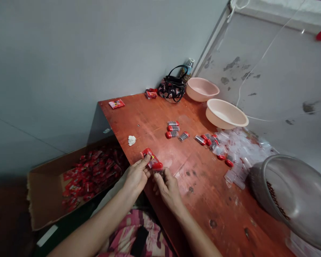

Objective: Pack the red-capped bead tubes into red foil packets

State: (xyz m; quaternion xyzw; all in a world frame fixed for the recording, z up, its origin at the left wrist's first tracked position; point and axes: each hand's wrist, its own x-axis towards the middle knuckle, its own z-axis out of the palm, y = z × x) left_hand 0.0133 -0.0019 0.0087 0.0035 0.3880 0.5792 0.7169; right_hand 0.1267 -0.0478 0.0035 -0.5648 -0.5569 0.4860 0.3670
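My left hand (137, 175) pinches a red printed packet (147, 152) between thumb and fingers, near the table's front edge. My right hand (169, 185) grips a small clear tube with a red cap (157, 166), its thumb across the tube's dark contents. The capped end touches or overlaps the packet's lower end; I cannot tell whether it is inside. Further back, several filled tubes with red caps (172, 128) lie together. A crumpled white scrap (132, 140) lies left of my hands.
Clear empty tubes (238, 146) are heaped at right, beside a large grey basin (264, 178) containing small dark balls. Two plastic basins (227, 123), a floral handbag (166, 89) and red packets (117, 104) line the back. Below left, a cardboard box (42, 200) holds many red packets.
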